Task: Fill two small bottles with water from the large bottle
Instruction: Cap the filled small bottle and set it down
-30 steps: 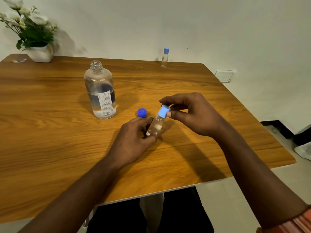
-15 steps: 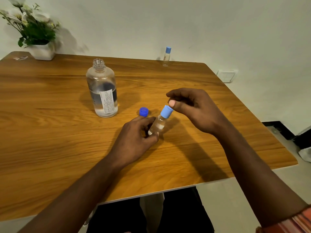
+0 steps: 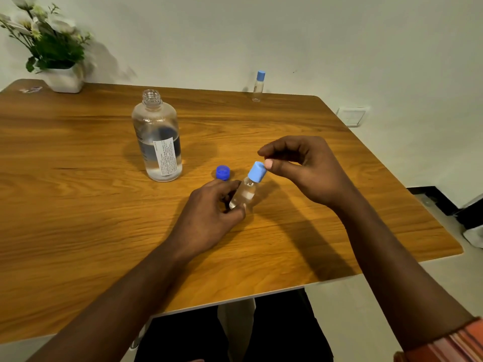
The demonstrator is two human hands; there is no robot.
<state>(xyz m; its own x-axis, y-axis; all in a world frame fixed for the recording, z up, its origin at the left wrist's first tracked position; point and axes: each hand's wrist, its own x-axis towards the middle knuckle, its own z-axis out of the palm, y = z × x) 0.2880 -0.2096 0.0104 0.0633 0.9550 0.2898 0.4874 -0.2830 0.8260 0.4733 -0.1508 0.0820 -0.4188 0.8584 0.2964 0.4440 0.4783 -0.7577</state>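
Note:
My left hand (image 3: pixel 209 215) grips a small clear bottle (image 3: pixel 245 192), tilted to the right just above the wooden table (image 3: pixel 78 205). A light-blue cap (image 3: pixel 256 172) sits on its neck. My right hand (image 3: pixel 308 168) hovers beside that cap, with the thumb tip touching its edge and the curled fingers lifted off it. The large clear bottle (image 3: pixel 156 142) stands uncapped to the left, partly filled with water. Its dark-blue cap (image 3: pixel 222 172) lies on the table just behind my left hand. A second small bottle (image 3: pixel 258 86) with a light-blue cap stands at the table's far edge.
A white pot with flowers (image 3: pixel 64 79) stands at the far left corner. The wall runs right behind the table, with a socket plate (image 3: pixel 351 116) past the right corner. The table's right and near edges drop to the floor.
My right hand has let go of the light-blue cap and lifted its fingers; only the thumb still touches it. The left hand keeps holding the small bottle in the same place.

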